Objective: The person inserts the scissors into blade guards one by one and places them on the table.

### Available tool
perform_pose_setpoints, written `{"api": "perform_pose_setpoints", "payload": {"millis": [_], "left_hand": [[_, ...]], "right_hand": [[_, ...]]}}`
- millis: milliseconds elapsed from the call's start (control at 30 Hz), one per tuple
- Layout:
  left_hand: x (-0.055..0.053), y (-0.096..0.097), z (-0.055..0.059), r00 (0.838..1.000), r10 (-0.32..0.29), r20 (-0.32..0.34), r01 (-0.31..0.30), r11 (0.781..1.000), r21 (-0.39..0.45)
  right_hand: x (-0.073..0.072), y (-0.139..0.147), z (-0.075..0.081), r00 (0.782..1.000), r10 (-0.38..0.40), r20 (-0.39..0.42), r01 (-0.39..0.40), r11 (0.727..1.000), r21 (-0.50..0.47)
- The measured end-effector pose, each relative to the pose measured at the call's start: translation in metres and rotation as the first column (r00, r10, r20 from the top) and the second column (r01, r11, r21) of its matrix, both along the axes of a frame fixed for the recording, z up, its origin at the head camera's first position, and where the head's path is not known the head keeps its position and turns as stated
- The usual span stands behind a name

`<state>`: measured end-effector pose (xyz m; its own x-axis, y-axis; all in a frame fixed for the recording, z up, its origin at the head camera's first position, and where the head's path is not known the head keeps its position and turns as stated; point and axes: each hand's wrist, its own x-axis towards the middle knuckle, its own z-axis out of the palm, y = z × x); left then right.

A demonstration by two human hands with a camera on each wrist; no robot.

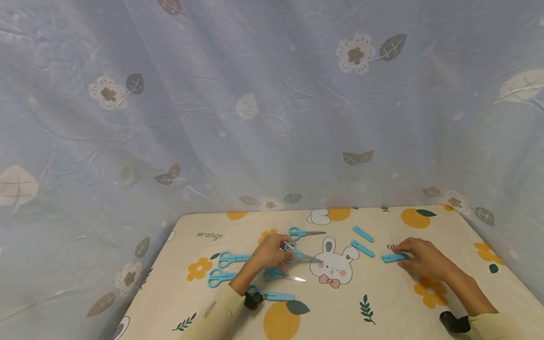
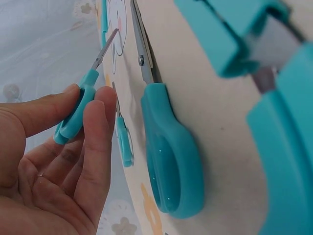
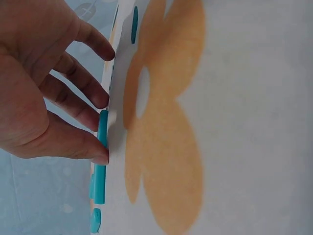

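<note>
My left hand [image 1: 272,251] pinches the blue handle of a pair of scissors [image 1: 311,258] between thumb and fingers. Its bare blades point right, over the rabbit print. In the left wrist view the held scissors [image 2: 78,113] tilt away from the palm. Just below that hand lies another bare-bladed pair [image 1: 274,273], also seen close up as scissors [image 2: 168,152]. To the right, my right hand [image 1: 427,259] pinches a blue blade cover [image 1: 391,258] at the cloth. From the right wrist, thumb and fingertips are on the cover [image 3: 100,183].
Two loose blade covers [image 1: 362,248] lie between the hands. A bare pair of scissors [image 1: 297,232] rests behind the left hand. Several covered scissors [image 1: 234,258] lie around the left forearm. The printed tablecloth [image 1: 340,316] meets a hanging blue curtain [image 1: 272,118] at the back.
</note>
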<state>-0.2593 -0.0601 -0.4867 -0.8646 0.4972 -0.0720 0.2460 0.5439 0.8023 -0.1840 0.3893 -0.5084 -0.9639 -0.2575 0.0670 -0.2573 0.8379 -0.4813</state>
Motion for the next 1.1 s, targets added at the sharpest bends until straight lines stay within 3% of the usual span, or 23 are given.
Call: {"api": "perform_pose_setpoints", "payload": {"millis": [633, 867, 1100], "left_hand": [[0.0036, -0.0026, -0.0023, 0.999, -0.010, -0.031, 0.011, 0.999, 0.032], [0.0053, -0.0031, -0.0018, 1.000, -0.011, -0.026, 0.012, 0.999, 0.030], [0.0049, -0.0045, -0.0001, 1.000, -0.008, 0.006, 0.007, 0.997, 0.080]], "right_hand": [[0.0000, -0.0038, -0.0013, 0.999, 0.032, -0.008, -0.033, 0.998, -0.052], [0.0016, -0.0043, -0.0005, 0.999, -0.013, 0.041, 0.015, 0.998, -0.057], [0.0031, -0.0085, 0.0048, 1.000, -0.005, 0.019, 0.007, 0.997, -0.082]]}}
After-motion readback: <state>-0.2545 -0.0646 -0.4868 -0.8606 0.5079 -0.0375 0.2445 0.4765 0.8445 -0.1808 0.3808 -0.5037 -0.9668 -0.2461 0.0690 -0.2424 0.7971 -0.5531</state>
